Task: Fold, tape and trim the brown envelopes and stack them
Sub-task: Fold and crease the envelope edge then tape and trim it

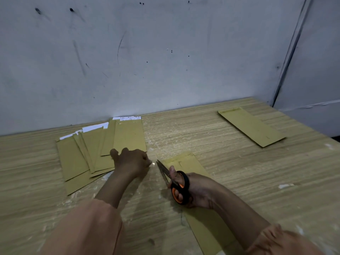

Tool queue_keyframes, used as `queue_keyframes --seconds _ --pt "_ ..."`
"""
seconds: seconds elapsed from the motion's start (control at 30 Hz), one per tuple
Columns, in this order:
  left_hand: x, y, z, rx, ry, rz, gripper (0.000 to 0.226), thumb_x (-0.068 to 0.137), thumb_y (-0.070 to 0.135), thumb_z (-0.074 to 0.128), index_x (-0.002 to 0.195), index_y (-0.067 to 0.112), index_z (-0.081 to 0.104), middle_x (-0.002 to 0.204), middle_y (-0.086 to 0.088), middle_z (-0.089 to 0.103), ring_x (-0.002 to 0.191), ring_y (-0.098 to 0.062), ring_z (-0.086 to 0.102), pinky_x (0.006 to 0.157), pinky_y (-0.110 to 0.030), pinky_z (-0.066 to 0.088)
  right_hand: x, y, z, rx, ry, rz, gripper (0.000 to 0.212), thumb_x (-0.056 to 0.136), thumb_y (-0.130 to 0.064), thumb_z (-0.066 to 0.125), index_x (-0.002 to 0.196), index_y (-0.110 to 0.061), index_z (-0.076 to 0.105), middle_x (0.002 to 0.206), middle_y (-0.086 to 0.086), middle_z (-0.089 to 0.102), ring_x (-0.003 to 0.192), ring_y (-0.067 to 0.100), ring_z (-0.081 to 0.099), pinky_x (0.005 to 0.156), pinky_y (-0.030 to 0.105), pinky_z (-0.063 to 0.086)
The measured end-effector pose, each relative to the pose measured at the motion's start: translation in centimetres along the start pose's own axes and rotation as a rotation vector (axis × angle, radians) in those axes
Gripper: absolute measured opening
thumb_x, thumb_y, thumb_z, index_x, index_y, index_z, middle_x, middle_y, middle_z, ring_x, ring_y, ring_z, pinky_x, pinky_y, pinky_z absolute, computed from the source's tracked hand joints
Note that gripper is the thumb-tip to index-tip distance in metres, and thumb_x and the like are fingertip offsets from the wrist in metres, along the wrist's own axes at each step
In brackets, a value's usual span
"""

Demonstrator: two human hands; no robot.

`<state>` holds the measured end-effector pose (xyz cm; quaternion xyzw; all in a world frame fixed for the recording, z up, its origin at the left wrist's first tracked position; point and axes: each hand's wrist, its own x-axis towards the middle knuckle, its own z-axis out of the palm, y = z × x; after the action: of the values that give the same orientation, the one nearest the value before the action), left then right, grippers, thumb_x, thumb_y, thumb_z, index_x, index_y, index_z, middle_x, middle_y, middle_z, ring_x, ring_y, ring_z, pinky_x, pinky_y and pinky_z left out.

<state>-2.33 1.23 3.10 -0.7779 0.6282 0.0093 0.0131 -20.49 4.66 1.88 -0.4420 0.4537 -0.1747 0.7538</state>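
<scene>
Envelope (184, 161) under right hand (197, 190), long axis near-far | right grips scissors (176, 183) | left hand (131, 162) curled, possibly pinching tape

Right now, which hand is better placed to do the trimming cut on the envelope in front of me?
Right. The right hand already has its grip on the scissors, blades over the near envelope. The left hand is curled beside the fanned envelopes.

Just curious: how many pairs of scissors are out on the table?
1: the orange-handled scissors are held in the right hand, over an envelope. None elsewhere visible.
</scene>
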Motion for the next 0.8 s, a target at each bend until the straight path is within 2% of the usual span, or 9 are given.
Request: queue_keyframes --seconds 0.13,0.2,0.27,0.43,0.63,0.8 --pt "-1.6 -0.9 0.2 -0.003 0.029 -0.003 0.029 0.093 0.055 0.043 0.106 0.039 0.064 0.106 0.005 0.060 0.124 -0.016 0.036 0.101 -0.041 0.017 0.0 0.0 -0.1 -0.024 0.000 -0.003 0.062 0.054 -0.066 0.058 0.084 -0.013 0.055 0.052 -0.006 0.049 0.043 0.002 0.046 0.042 0.013 0.036" --pt "-2.5 -0.8 0.8 -0.019 0.083 0.015 0.028 0.094 0.052 0.042 0.107 0.040 0.064 0.101 0.006 0.058 0.124 -0.014 0.034 0.097 -0.041 0.010 0.0 0.1 -0.1 -0.046 0.006 -0.008 0.064 0.054 -0.068 0.057 0.086 -0.013 0.056 0.051 -0.007 0.049 0.043 0.002 0.047 0.046 0.015 0.034" --pt "-3.4 -0.9 1.5 -0.031 0.146 0.041 0.028 0.095 0.050 0.042 0.107 0.040 0.065 0.106 0.012 0.061 0.122 -0.014 0.034 0.089 -0.038 0.006 0.1 0.0 -0.1 -0.057 0.009 -0.002 0.062 0.056 -0.068 0.055 0.086 -0.014 0.055 0.049 -0.007 0.049 0.043 0.002 0.046 0.048 0.016 0.032" --pt "-4.7 -1.1 2.7 -0.053 0.221 -0.013 0.029 0.097 0.048 0.037 0.109 0.042 0.062 0.115 0.018 0.060 0.118 -0.013 0.035 0.086 -0.037 0.008 0.2 0.0 -0.1 -0.065 0.010 0.007 0.062 0.056 -0.069 0.056 0.085 -0.014 0.055 0.051 -0.007 0.050 0.044 0.003 0.047 0.048 0.016 0.032" --pt "-4.6 -0.9 3.5 -0.108 0.256 -0.114 0.026 0.095 0.049 0.041 0.105 0.046 0.064 0.108 0.020 0.064 0.117 -0.009 0.036 0.087 -0.037 0.008 0.1 -0.1 -0.1 -0.098 -0.012 0.008 0.059 0.061 -0.069 0.052 0.085 -0.015 0.054 0.051 -0.007 0.050 0.042 0.002 0.046 0.045 0.015 0.030" --pt "-5.2 -0.6 3.6 -0.123 0.292 -0.130 0.028 0.096 0.047 0.038 0.106 0.044 0.063 0.107 0.019 0.064 0.115 -0.010 0.038 0.084 -0.035 0.008 0.1 -0.1 -0.2 -0.109 -0.016 0.011 0.055 0.068 -0.068 0.050 0.084 -0.015 0.053 0.050 -0.007 0.050 0.040 0.002 0.046 0.041 0.013 0.031"
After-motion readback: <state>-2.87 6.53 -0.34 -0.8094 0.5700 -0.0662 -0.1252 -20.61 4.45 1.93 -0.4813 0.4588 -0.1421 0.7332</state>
